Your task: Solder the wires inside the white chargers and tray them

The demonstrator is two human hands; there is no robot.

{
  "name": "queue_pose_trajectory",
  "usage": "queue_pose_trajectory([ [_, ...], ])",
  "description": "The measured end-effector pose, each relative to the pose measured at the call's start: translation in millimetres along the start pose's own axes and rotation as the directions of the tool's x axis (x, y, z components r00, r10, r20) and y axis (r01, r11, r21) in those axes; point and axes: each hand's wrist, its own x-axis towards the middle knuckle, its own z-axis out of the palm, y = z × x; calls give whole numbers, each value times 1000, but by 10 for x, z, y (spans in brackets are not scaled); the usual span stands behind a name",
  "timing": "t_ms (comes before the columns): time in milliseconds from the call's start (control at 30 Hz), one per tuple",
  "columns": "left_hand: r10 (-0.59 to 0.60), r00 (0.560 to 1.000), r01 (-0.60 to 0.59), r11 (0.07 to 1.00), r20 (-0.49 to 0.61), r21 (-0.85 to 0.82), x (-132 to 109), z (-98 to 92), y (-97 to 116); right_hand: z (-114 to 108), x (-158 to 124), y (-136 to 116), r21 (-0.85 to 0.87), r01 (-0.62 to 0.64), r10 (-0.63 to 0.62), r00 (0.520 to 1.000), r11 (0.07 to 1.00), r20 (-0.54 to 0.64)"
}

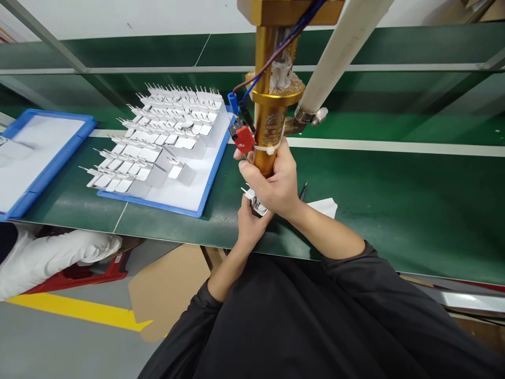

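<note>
My right hand (274,181) is wrapped round the lower end of a gold hanging tool (271,126) with a red switch and blue and red wires. Just below it, my left hand (249,223) pinches a small white plug part (256,204) with metal prongs, held under the tool's tip above the green belt (394,200). The tool's tip is hidden behind my right hand. A blue tray (185,202) to the left holds several rows of the same white pronged parts (158,142) on a white sheet.
A second blue tray (51,158) with a white sheet lies at the far left. A white tube (339,58) slants down to the tool. A white scrap (325,206) and dark tweezers (303,190) lie by my right wrist. Another person's white sleeve (51,258) shows bottom left.
</note>
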Motion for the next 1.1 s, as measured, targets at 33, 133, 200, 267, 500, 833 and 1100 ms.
queue_pose_trajectory([
  [33, -4, 1000, 4, 1000, 3, 4, -1, 2, -1, -4, 2, -5, -11, -16, 16, 1000, 1000, 5],
  [133, -12, 1000, 12, 1000, 16, 17, 6, -5, 32, -20, 8, -25, -9, -48, 49, 998, 999, 43],
  [200, -20, 999, 18, 999, 38, 43, 26, -38, 72, -34, 14, -29, 38, -28, 25, 997, 999, 68],
  [267, -36, 997, 31, 996, 61, 81, 59, -109, 100, -48, 28, -22, 93, -5, -2, 997, 996, 75],
  [500, -186, 973, 172, 979, 134, 113, 161, -566, -40, -75, 150, 32, 118, -100, 99, 995, 988, 15],
  [833, -215, 958, 144, 935, 192, 325, 206, -773, -152, -131, 256, 66, 142, -89, 98, 993, 986, -60],
  [1100, -133, 984, 126, 990, 123, 58, 321, -584, -197, -122, 245, 79, 119, -66, 73, 996, 991, -54],
])
